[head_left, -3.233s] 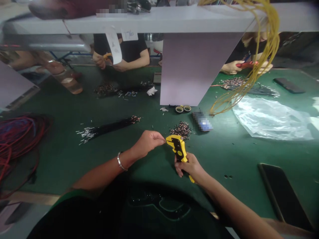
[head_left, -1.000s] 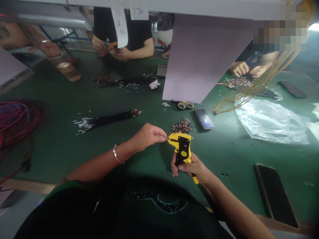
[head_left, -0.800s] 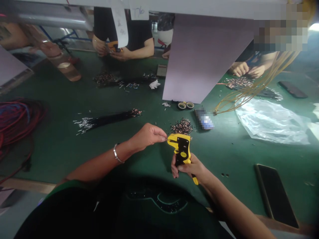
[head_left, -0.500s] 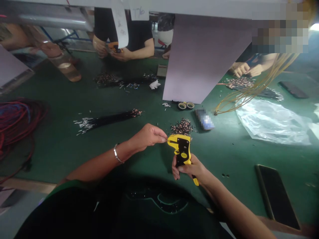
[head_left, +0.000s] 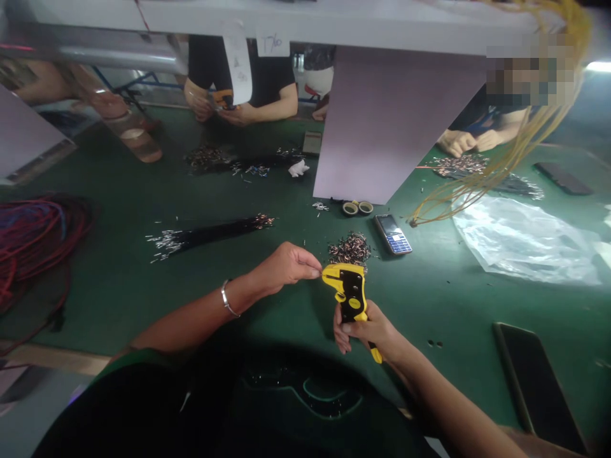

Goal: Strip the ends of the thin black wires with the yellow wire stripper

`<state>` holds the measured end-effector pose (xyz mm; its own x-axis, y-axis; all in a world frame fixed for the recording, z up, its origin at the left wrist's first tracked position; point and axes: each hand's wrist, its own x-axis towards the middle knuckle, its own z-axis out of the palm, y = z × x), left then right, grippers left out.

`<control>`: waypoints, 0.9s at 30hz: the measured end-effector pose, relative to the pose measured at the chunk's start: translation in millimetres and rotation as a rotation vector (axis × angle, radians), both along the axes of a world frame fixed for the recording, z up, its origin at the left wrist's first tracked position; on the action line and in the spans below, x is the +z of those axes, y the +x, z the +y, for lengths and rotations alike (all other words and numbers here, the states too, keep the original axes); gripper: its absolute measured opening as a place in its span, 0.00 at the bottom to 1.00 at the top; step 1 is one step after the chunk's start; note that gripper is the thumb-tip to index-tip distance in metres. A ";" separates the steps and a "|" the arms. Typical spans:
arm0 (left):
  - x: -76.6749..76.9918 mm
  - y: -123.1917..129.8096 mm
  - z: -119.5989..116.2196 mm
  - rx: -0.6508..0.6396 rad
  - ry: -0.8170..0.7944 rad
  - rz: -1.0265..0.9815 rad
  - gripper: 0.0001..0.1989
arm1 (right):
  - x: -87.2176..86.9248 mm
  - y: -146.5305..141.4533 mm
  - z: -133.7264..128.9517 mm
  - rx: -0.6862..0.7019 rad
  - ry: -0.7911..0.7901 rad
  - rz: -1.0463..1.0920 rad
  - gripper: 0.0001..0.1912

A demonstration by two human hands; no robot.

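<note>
My right hand is wrapped round the handles of a yellow and black wire stripper, its head pointing left. At the stripper's jaws, my left hand pinches a thin wire between thumb and forefinger; only a tiny bit of it shows, and the rest is hidden. Just beyond the stripper lies a pile of short black and copper wire bits. To the left, a bundle of black wires lies on the green table, with silvery ends at the left and coppery ends at the right.
A keypad phone and two tape rolls lie beyond the pile, by an upright panel. Right are a clear plastic bag, hanging yellow wires and a smartphone. Red cable coils lie left. Co-workers' hands work opposite.
The view has shifted slightly, so everything sits a little lower in the picture. Both hands keep their places at the stripper, with the left still pinching at its jaws.
</note>
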<state>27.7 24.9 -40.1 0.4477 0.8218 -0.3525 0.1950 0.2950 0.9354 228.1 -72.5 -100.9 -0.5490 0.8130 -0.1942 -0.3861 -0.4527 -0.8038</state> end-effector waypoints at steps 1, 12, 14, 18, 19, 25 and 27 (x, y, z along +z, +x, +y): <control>-1.2 -0.3 0.4 -0.006 0.004 0.000 0.05 | -0.4 -0.3 -0.2 -0.002 -0.003 -0.006 0.09; -4.9 -2.6 -0.5 -0.018 0.099 0.055 0.06 | -10.1 -7.7 -4.6 -0.120 0.025 -0.252 0.07; -6.5 -2.6 -2.1 -0.003 0.094 0.068 0.07 | -11.4 -8.0 -5.3 -0.138 0.038 -0.354 0.07; -5.1 -2.5 -6.5 0.021 0.113 0.106 0.06 | -4.7 -6.1 -5.7 -0.142 0.148 -0.553 0.06; -3.7 -2.6 -7.6 0.018 0.141 0.118 0.05 | -1.4 -5.2 -5.9 -0.147 0.199 -0.605 0.05; 1.9 -1.8 -14.8 -0.014 0.318 0.199 0.05 | 15.5 3.9 -9.9 -0.088 0.359 -0.804 0.03; 0.9 -0.9 -18.6 -0.023 0.339 0.205 0.05 | 16.7 7.4 -11.3 -0.094 0.377 -0.830 0.04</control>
<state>26.7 6.3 -39.1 0.4156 0.8976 -0.1470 0.3903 -0.0300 0.9202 235.5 -83.8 -84.1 -0.2805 0.9367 -0.2097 0.3592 -0.1002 -0.9279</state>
